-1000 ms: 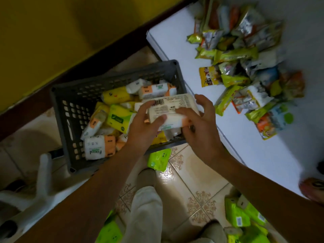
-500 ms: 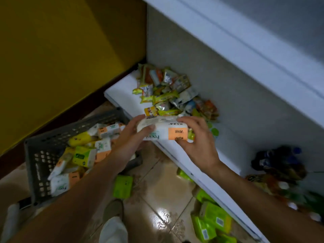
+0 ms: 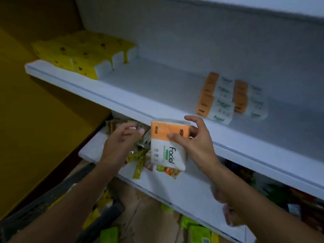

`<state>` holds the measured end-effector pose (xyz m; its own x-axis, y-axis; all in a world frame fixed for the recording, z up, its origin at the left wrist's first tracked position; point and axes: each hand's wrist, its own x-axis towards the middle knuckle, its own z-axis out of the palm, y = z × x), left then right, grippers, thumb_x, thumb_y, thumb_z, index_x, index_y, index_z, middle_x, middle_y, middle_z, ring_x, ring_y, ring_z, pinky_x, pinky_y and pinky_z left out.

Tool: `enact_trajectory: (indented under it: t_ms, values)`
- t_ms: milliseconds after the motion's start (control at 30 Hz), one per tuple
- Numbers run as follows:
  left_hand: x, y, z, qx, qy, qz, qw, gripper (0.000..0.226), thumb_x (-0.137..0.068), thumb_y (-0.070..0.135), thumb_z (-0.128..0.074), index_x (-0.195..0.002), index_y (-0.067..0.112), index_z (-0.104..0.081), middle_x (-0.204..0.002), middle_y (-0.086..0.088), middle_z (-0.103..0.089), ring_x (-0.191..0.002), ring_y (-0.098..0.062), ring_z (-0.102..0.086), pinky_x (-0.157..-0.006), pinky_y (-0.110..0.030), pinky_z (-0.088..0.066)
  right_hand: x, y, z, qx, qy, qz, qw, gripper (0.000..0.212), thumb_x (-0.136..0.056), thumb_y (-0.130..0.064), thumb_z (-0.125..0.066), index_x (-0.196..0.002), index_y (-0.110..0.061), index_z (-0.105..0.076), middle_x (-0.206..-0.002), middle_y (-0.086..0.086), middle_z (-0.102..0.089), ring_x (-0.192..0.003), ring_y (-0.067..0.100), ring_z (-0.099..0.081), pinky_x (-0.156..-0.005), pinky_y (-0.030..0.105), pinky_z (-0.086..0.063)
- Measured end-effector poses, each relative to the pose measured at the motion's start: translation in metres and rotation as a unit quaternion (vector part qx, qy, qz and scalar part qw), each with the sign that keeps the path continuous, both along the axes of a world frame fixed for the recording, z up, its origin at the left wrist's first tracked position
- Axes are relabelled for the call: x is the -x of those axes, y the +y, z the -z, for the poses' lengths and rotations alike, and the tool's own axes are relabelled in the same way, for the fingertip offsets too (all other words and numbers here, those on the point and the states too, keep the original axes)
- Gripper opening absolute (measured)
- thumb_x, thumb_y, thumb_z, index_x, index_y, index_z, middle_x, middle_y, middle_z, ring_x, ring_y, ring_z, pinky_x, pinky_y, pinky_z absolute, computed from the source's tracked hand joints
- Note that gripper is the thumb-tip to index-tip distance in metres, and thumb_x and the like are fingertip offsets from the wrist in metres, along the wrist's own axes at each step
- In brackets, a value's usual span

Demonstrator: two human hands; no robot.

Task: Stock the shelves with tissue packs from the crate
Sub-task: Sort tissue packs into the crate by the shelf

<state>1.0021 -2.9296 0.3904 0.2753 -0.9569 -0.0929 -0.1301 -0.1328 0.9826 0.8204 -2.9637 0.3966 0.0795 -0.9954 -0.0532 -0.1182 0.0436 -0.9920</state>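
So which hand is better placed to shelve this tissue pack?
Right. The right hand grips the tissue pack, and matching orange-and-white packs stand on the shelf on that side; the left hand is open, holding nothing.

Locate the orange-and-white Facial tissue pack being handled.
Head view, centre: the tissue pack is gripped by the right hand just below the front edge of the shelf, the left hand open beside it.
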Motion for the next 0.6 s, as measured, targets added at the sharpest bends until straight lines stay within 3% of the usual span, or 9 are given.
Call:
enact_trajectory:
  t_ms: [133,200,300,367,433,500,600]
  values:
    - [0.048,-0.010,-0.030,-0.004,0.057,0.105,0.993,0.032,-0.085,0.007,-0.062,-0.115,0.015,-0.055,-0.108,-0.010,-0.062,-0.090,-0.012,-0.060,-0.070,-0.015,-0.051,0.042,0.010,-0.028,-0.027,0.013,-0.015,0.999,0.058,-0.071,-0.010,-0.079,-0.118,-0.024,-0.049,-0.086,0.009,-0.062,-0.075,0.014,-0.061,-0.068,0.022,-0.052]
    - [0.077,-0.012,-0.039,-0.012,0.081,0.167,0.983,0.035,-0.085,0.003,-0.060,-0.116,0.018,-0.054,-0.097,-0.009,-0.064,-0.081,-0.013,-0.062,-0.063,-0.014,-0.051,0.065,0.015,-0.037,-0.035,0.037,-0.005,0.999,0.057,-0.072,-0.011,-0.079,-0.119,-0.025,-0.050,-0.096,0.011,-0.065,-0.082,0.019,-0.065,-0.074,0.026,-0.055]
    - [0.113,-0.013,-0.040,-0.018,0.084,0.200,0.976,0.031,-0.085,0.004,-0.062,-0.108,0.025,-0.058,-0.096,-0.009,-0.067,-0.081,-0.016,-0.066,-0.066,-0.023,-0.055,0.098,0.019,-0.041,-0.032,0.055,0.038,0.997,0.064,-0.071,-0.021,-0.079,-0.126,-0.028,-0.046,-0.103,0.002,-0.067,-0.092,0.018,-0.066,-0.085,0.038,-0.054]
    - [0.132,-0.013,-0.038,-0.020,0.104,0.163,0.981,0.025,-0.085,0.006,-0.063,-0.100,0.025,-0.059,-0.095,-0.012,-0.068,-0.082,-0.020,-0.067,-0.069,-0.033,-0.057,0.118,0.025,-0.039,0.000,0.086,0.095,0.992,0.072,-0.070,-0.033,-0.078,-0.131,-0.033,-0.039,-0.114,-0.006,-0.061,-0.102,0.010,-0.060,-0.084,0.028,-0.049]
    - [0.151,-0.018,-0.034,-0.021,0.144,0.102,0.984,0.020,-0.086,0.007,-0.062,-0.098,0.022,-0.057,-0.095,-0.012,-0.066,-0.082,-0.022,-0.066,-0.065,-0.031,-0.057,0.135,0.037,-0.033,0.016,0.081,0.129,0.988,0.079,-0.068,-0.043,-0.073,-0.135,-0.040,-0.032,-0.125,-0.009,-0.051,-0.110,0.009,-0.053,-0.085,0.025,-0.046]
    - [0.171,-0.024,-0.032,-0.023,0.196,0.062,0.978,0.019,-0.087,0.008,-0.060,-0.103,0.018,-0.054,-0.095,-0.009,-0.064,-0.083,-0.020,-0.065,-0.059,-0.023,-0.057,0.146,0.049,-0.027,0.008,0.052,0.108,0.993,0.079,-0.068,-0.036,-0.074,-0.130,-0.052,-0.028,-0.120,-0.021,-0.049,-0.103,0.002,-0.056,-0.079,0.018,-0.049]
    - [0.199,-0.035,-0.025,-0.044,0.208,0.059,0.975,0.023,-0.089,0.009,-0.057,-0.110,0.014,-0.049,-0.101,-0.011,-0.062,-0.086,-0.021,-0.064,-0.055,-0.020,-0.056,0.157,0.048,-0.012,0.041,0.032,0.102,0.993,0.086,-0.075,-0.008,-0.075,-0.121,-0.059,-0.024,-0.105,-0.036,-0.048,-0.090,-0.005,-0.060,-0.062,0.007,-0.047]
